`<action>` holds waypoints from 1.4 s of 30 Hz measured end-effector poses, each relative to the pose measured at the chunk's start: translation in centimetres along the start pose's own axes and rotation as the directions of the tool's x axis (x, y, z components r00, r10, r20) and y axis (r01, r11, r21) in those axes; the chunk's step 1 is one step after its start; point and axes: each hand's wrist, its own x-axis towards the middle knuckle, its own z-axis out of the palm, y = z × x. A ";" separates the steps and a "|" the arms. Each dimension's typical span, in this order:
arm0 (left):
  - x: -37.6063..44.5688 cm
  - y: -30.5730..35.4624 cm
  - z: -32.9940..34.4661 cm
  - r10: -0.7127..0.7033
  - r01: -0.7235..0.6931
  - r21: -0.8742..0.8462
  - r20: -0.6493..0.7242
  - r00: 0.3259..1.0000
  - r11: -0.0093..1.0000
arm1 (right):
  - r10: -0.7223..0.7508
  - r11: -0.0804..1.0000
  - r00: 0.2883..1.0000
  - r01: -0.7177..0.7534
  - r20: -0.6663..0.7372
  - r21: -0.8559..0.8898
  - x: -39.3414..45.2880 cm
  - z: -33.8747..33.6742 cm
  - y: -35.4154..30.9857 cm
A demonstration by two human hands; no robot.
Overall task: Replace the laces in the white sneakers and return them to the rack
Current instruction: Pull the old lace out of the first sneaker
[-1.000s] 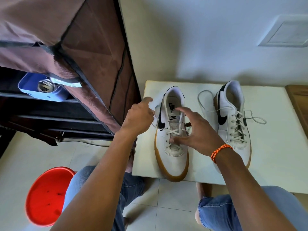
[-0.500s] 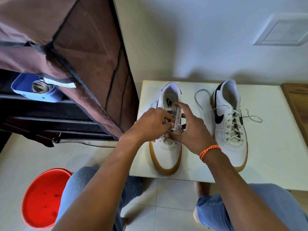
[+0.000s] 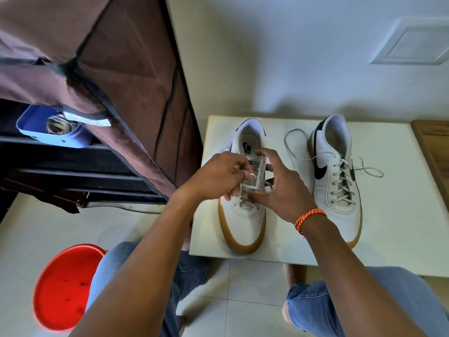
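Observation:
Two white sneakers with gum soles stand side by side on a low cream table [image 3: 398, 229]. The left sneaker [image 3: 245, 222] is only partly laced, and both my hands work over its eyelets. My left hand [image 3: 218, 176] pinches the white lace [image 3: 249, 187] at the shoe's left eyelet row. My right hand [image 3: 281, 190] grips the right eyelet flap and the lace beside the tongue. The right sneaker [image 3: 337, 181] is fully laced, with its loose lace ends trailing to both sides on the table.
A brown fabric-covered shoe rack [image 3: 109, 76] stands at the left with dark shelves and a blue container [image 3: 53, 127] on one. A red round stool [image 3: 63, 288] sits on the tiled floor at lower left. A wooden surface [image 3: 435, 144] borders the table's right edge.
My left hand came in from the sneaker's left side onto the laces, joining my right hand. The view has shifted slightly.

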 end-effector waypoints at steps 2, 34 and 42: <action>-0.1 -0.5 -1.3 -0.024 0.024 -0.100 -0.003 1.000 0.995 | 0.002 1.000 1.000 -0.002 0.004 -0.007 0.0 0.0 0.0; 0.3 0.2 1.1 0.022 -0.016 0.198 -0.029 0.999 0.980 | -0.004 1.000 1.000 0.003 0.018 0.030 0.3 0.1 0.6; 0.0 0.9 0.5 0.015 -0.008 0.121 -0.051 0.999 0.993 | -0.003 1.000 1.000 0.003 0.024 0.018 0.3 0.0 0.5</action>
